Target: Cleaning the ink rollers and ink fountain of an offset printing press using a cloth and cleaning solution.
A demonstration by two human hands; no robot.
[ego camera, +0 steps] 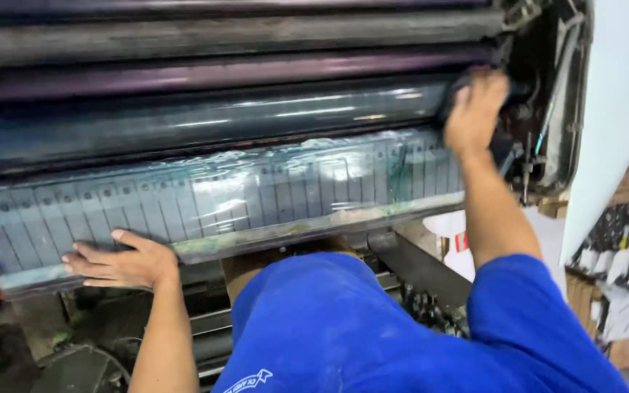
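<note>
the left hand (121,263) lies flat and open on the front edge of the segmented ink tray (220,200), gripping nothing. the right hand (475,109) is curled around a dark cloth (454,91) (partly hidden), pressed against the glossy roller (205,120) at its right end.

white sheet (609,109) upright right | patterned cartons (624,291) below it

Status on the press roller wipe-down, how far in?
Done: can't tell; no roller reads as plainly wiped. In hand: right hand presses a dark cloth against the right end of the glossy dark roller; left hand lies flat on the lower edge of the ink-smeared tray. Left: that roller's span to the left of the cloth, and the purple-tinted roller above, which shows colour.
</note>
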